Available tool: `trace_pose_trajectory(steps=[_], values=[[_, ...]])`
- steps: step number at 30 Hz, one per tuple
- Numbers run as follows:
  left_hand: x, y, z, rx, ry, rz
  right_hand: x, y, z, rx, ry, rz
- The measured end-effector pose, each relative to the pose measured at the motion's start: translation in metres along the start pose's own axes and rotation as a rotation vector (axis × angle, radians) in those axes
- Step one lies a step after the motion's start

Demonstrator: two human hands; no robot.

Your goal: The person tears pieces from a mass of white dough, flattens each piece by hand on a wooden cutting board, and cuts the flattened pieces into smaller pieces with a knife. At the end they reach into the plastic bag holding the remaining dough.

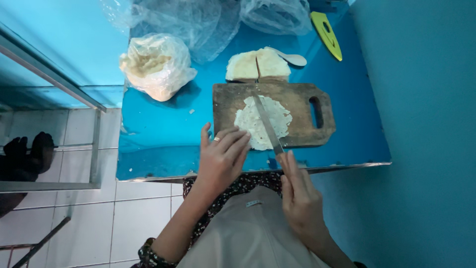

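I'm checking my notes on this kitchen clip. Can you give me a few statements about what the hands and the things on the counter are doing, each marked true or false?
1. The right hand holds a knife whose blade lies across the flat white dough sheet. True.
2. The left hand rests on the near edge of the dough sheet. True.
3. The dough sheet lies directly on the blue counter. False: it lies on a wooden cutting board.
4. The white blocks sit on the cutting board. False: they sit on the counter behind it.
5. A yellow-green tool lies at the far right of the counter. True.
6. The filled plastic bag is right of the board. False: it is to the left.
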State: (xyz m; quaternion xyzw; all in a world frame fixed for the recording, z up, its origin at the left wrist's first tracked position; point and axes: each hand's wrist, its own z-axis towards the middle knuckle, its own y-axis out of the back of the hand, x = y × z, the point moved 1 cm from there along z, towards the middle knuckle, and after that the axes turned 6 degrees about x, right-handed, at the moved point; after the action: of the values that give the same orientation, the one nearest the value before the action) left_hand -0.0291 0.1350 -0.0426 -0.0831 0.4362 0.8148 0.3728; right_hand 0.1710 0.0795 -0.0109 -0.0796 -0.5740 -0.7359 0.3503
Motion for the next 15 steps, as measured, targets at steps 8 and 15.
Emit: trace_pose_trajectory(steps=[8,15], values=[[0.018,0.037,0.054,0.192,0.006,0.104,0.001,0.004,0.000,0.009,0.008,-0.009],[0.027,0.036,0.133,0.689,-0.203,0.281,0.008,0.006,-0.002,-0.013,0.014,-0.011]])
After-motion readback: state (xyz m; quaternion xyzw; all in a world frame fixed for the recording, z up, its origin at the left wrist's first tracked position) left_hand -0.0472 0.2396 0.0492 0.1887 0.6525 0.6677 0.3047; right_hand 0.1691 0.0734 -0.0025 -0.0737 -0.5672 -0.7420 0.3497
